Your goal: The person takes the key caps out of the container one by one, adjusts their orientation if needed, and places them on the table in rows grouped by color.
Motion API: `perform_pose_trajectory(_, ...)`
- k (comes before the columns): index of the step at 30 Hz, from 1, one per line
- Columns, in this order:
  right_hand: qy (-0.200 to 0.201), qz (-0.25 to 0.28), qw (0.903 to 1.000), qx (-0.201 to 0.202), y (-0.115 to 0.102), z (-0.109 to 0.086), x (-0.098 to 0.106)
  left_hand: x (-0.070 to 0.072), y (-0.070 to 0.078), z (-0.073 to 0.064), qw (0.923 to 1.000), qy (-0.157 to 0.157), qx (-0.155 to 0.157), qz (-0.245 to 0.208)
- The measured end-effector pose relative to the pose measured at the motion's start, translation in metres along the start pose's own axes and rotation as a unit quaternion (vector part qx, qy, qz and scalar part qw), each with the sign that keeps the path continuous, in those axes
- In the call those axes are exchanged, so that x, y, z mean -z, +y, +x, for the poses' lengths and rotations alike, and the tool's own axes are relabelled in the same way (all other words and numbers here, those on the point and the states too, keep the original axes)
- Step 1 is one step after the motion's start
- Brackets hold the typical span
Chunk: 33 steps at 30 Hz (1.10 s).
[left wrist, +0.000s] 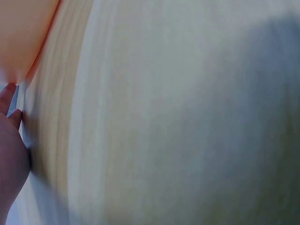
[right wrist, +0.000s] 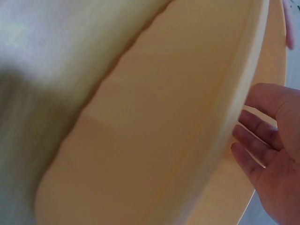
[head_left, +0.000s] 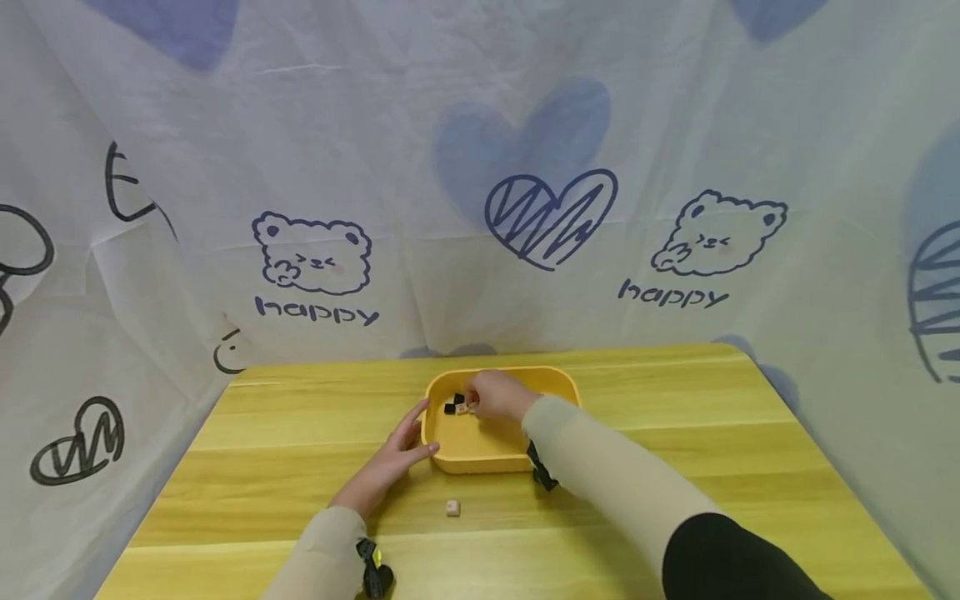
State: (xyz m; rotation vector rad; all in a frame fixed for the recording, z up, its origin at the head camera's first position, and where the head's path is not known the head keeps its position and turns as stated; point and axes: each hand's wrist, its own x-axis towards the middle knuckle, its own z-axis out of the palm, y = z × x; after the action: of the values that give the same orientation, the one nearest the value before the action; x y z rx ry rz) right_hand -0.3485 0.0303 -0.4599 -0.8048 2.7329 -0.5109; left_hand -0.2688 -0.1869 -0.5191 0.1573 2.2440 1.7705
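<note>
A yellow plastic tray [head_left: 480,462] with rounded corners stands on the wooden table. My left hand [head_left: 392,467] rests at its left end, fingers fairly straight, thumb near the front corner and fingertips at the left rim. Inside the tray, my right hand [head_left: 501,395] reaches down with bent fingers, its fingertips right at a group of small blocks. Among these are a black block [head_left: 450,409] and a pale block [head_left: 461,409]. The right wrist view has the tray wall [right wrist: 154,122] hiding the fingertips, so I cannot tell whether they pinch a block.
Another small pale block [head_left: 453,508], shaped like a keycap, lies on the table [head_left: 285,450] in front of the tray. Behind the table hangs a light cloth [head_left: 450,292] printed with hearts and bears. A dark strap with a bow [head_left: 371,568] sits on the left sleeve.
</note>
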Motion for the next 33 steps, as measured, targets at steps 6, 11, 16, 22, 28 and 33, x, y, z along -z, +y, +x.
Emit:
perform_pose_trajectory(6, -0.037, -0.047, 0.9980, 0.021, 0.000, 0.011, 0.002, 0.000, 0.001, -0.001, 0.9999, -0.004, -0.014, -0.009)
perform_pose_trajectory(11, -0.067, -0.085, 0.9929, 0.049, 0.003, 0.013, -0.003, -0.002, 0.000, -0.003, 0.9999, -0.003, -0.011, -0.009)
perform_pose_trajectory(16, -0.067, -0.098, 0.9904, 0.070, 0.004, 0.012, -0.002, -0.002, -0.001, -0.003, 0.9998, -0.012, -0.010, -0.012)
perform_pose_trajectory(22, -0.075, -0.099, 0.9897, 0.070, 0.002, 0.009, 0.000, -0.002, 0.000, -0.002, 0.9998, -0.011, -0.010, -0.009)
perform_pose_trajectory(28, -0.091, -0.104, 0.9883, 0.065, 0.001, 0.006, -0.002, -0.002, 0.002, -0.003, 1.0000, -0.003, -0.002, -0.002)
perform_pose_trajectory(33, -0.103, -0.097, 0.9873, 0.071, 0.000, 0.002, 0.002, -0.001, 0.002, -0.003, 1.0000, 0.003, 0.002, -0.003)
